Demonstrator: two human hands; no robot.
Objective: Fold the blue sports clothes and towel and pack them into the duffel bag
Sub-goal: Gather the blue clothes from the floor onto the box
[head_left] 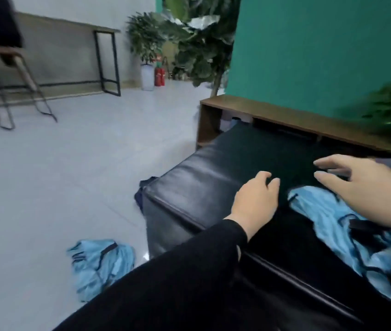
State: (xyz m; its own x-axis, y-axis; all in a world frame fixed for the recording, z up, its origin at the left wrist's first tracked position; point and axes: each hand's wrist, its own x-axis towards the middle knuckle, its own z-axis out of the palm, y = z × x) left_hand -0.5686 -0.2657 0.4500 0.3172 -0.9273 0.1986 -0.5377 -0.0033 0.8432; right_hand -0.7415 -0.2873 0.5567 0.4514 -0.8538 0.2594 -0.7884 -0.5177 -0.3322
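Blue shorts [99,266] lie crumpled on open floor [70,177] at 8 o'clock, left hand [255,201] loose and holding nothing near the black ottoman's [201,182] edge, right hand [359,187] spread flat, released, over the blue shirt [328,220] at 4 o'clock.
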